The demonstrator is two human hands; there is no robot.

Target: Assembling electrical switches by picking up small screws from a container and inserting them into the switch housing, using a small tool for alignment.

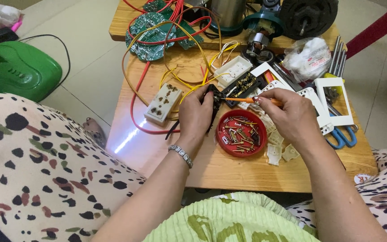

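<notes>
While both hands work over the wooden table [229, 172], the left hand [196, 114] is clenched round a small black electrical part [214, 99], held upright just above the table's mid area, w/ yellow wires [189, 92] running off it. Right hand [292, 114] grasps an orange-handled screwdriver [251, 100] in a pinch grip; shaft lies approx. horizontal, tip pointing left at the black part, touching or v. near it, cannot tell which. Silver bracelet [181, 155] on left wrist.

Directly below the hands: round red tray [222, 121] w/ screws and small metal bits. Just right of tray: several small white plastic pieces [277, 150]. Left of left hand: beige socket plate [163, 103], flat on table, red wire [135, 112] looping beside it. Behind hands: white socket frames [332, 103], blue-handled scissors [341, 136] at right edge, green circuit boards [151, 36] at far side. Green appliance [16, 69] on floor, well left of table.
</notes>
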